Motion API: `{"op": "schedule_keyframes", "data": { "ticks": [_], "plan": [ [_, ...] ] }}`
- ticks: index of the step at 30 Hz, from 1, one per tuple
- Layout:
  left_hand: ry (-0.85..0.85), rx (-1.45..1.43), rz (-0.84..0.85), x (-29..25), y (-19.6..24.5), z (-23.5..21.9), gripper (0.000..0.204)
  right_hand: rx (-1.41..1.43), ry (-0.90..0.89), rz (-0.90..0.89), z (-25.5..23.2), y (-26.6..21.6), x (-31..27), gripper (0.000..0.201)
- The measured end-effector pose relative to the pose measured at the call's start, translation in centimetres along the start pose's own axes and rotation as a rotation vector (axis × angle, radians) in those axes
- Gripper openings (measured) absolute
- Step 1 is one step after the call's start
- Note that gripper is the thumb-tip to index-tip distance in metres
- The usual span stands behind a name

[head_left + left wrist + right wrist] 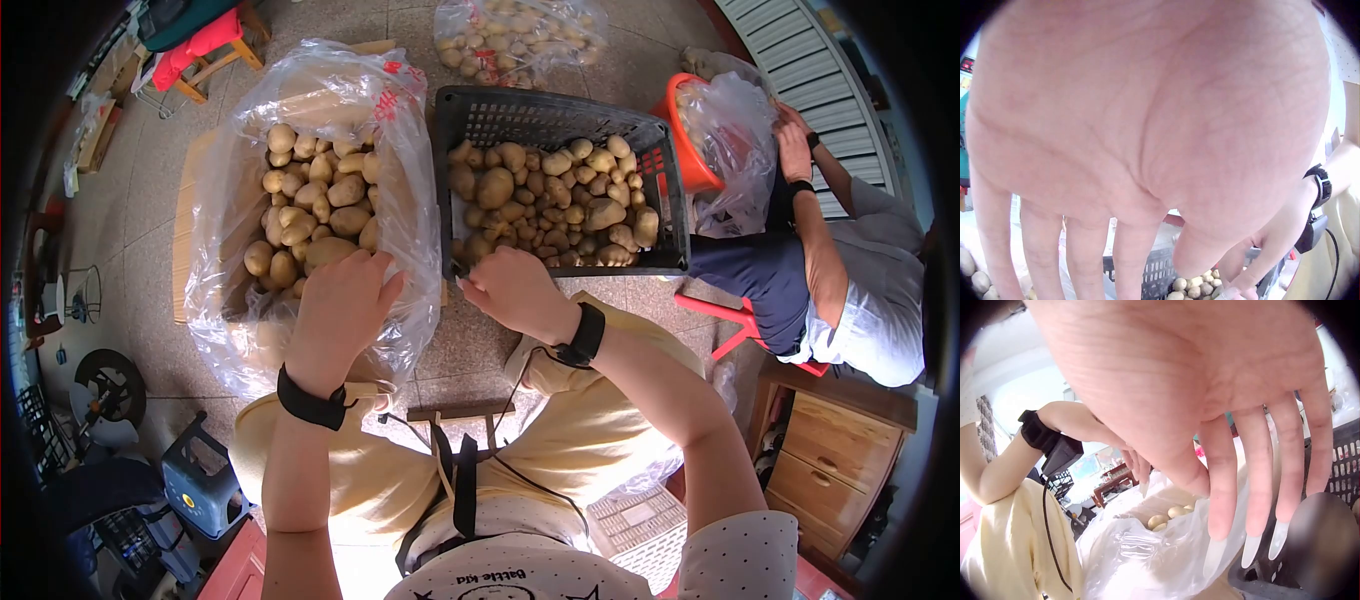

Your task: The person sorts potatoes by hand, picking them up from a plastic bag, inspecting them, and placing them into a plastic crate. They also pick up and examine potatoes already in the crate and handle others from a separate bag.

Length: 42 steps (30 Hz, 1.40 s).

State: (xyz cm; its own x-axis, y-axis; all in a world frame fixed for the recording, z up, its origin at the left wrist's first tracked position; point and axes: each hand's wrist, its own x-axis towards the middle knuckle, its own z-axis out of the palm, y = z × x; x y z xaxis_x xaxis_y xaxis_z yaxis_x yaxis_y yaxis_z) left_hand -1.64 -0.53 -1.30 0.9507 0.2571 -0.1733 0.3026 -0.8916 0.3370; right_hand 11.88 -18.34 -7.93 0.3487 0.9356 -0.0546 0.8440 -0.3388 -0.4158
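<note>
Potatoes (345,190) lie in a box lined with clear plastic (215,250); my left hand (345,315) is over its near right part, holding nothing visible. Its fingers hang extended in the left wrist view, palm (1147,112) toward the camera. More potatoes (560,200) of mixed sizes fill a black crate (560,100). At the crate's near left corner is my right hand (520,295), fingers long and fairly straight in the right wrist view (1254,456). A dark blurred shape (1325,544) covers part of its outer fingers; whether they touch it, I cannot tell.
Another clear bag of potatoes (520,40) lies beyond the crate. At the right, a seated person (850,270) has their hands at a plastic bag beside a red bucket (690,150). A wooden cabinet (830,460) stands near right, a blue stool (205,475) near left.
</note>
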Motion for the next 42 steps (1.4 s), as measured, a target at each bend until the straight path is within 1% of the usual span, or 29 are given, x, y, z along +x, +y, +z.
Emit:
{"op": "schedule_keyframes", "data": {
  "ticks": [1,8,10,16,26,29,31,35,37,38,40,42],
  "plan": [
    [0.000,0.006,0.003,0.0,0.0,0.0,0.029,0.007,0.004,-0.028,0.2,-0.1,-0.1,0.030],
    [0.000,0.008,0.005,0.0,0.0,0.1,0.029,-0.004,0.010,-0.041,0.4,-0.3,-0.2,0.028],
    [-0.014,0.008,-0.003,0.1,0.0,0.1,0.029,-0.020,-0.032,-0.010,0.1,-0.3,0.0,0.028],
    [-0.011,0.008,-0.001,0.1,0.1,0.0,0.028,-0.040,-0.033,0.020,-0.3,-0.1,0.1,0.031],
    [-0.014,-0.004,0.000,0.1,0.2,-0.1,0.029,-0.029,-0.020,0.011,-0.2,0.3,0.2,0.030],
    [-0.015,-0.003,0.002,0.1,0.2,-0.1,0.028,-0.019,-0.042,0.026,-0.4,0.5,0.3,0.029],
    [0.000,0.008,0.011,0.1,0.2,-0.1,0.028,0.056,-0.047,0.064,-0.3,1.3,0.5,0.028],
    [-0.018,0.012,0.001,0.0,0.1,-0.1,0.028,0.061,-0.024,0.118,-0.6,4.2,1.0,0.029],
    [0.045,-0.007,0.032,-0.1,-0.3,0.1,0.027,0.111,0.039,0.169,-1.5,6.0,1.4,0.035],
    [0.046,-0.010,0.028,-0.2,-0.3,0.1,0.027,0.110,0.035,0.167,-2.0,6.8,1.6,0.035],
    [0.043,-0.010,0.024,-0.3,-0.1,-0.1,0.027,0.071,-0.022,0.325,-3.8,7.6,2.0,0.041],
    [0.057,-0.014,0.026,-0.4,0.0,-0.3,0.027,0.080,-0.014,0.334,-4.9,8.7,1.7,0.042]
  ]
}}
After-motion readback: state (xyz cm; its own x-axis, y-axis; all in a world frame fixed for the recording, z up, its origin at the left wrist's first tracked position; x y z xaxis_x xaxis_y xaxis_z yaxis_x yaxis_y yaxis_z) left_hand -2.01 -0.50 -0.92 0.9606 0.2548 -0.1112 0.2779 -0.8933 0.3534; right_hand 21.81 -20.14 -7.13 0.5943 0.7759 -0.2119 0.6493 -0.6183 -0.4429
